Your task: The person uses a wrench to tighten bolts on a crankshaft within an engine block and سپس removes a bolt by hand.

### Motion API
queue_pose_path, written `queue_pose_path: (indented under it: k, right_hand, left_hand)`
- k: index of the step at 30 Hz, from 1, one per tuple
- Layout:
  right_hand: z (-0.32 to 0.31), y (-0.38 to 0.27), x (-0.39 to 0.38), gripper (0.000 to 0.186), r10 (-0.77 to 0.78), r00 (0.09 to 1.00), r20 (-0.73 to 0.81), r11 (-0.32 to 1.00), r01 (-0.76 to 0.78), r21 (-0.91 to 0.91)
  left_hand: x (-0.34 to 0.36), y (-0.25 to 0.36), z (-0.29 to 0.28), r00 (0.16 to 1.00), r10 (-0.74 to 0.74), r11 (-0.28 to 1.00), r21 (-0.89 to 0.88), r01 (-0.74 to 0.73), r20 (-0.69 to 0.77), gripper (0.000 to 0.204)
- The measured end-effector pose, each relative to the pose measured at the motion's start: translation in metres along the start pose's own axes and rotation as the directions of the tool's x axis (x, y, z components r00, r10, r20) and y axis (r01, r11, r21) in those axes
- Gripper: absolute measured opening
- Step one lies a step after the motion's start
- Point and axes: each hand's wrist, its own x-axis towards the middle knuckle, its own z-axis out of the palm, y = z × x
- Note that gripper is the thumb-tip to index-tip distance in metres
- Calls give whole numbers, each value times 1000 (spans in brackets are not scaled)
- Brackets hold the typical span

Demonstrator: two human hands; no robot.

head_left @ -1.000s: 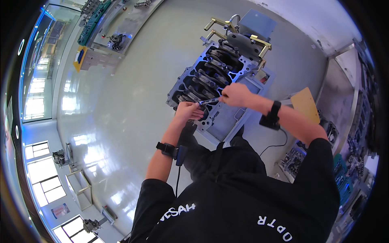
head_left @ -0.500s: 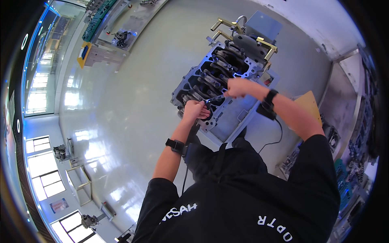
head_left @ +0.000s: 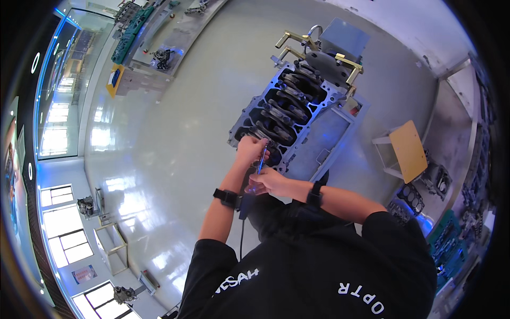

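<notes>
A grey engine block (head_left: 280, 108) is mounted in front of me, its open side up, with a row of dark bearing caps and crank parts showing inside. My left hand (head_left: 252, 150) is closed at the near end of the block, around the head of a slim metal wrench (head_left: 262, 159). Toward my body, my right hand (head_left: 267, 182) grips the handle end of the same wrench. The handle runs from the block's near end back toward my waist. My left fingers hide the wrench head and whatever it sits on.
Brass-coloured stand arms (head_left: 348, 66) and a grey box (head_left: 345, 40) stand beyond the block. A metal tray (head_left: 326, 141) lies below its right side. A yellow board on a frame (head_left: 408, 151) is at right, near shelves of parts. A workbench (head_left: 186, 45) stands far left.
My right hand has swung from the block's right side down toward my body, turning the wrench handle with it. My left hand stays at the near end of the block.
</notes>
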Motion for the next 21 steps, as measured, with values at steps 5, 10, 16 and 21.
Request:
queue_pose_path:
  k: [5,10,16,21]
  right_hand:
    - [-66,-45,-61,22,-57,998,-3,772,42,-634]
    - [-88,-150,-81,33,-453,891,8,-128,-56,-990]
    - [-64,-208,-72,35,-430,901,60,-434,-148,-888]
    - [-65,-231,-61,35,-397,912,106,-457,-96,-884]
  left_hand:
    - [-22,-14,-14,990,-43,957,-278,79,136,35]
    - [-22,-14,6,991,-11,945,-321,54,133,32]
    - [-10,-14,12,995,-56,959,-274,76,82,28]
    - [-14,-20,6,996,-79,937,-337,90,47,32]
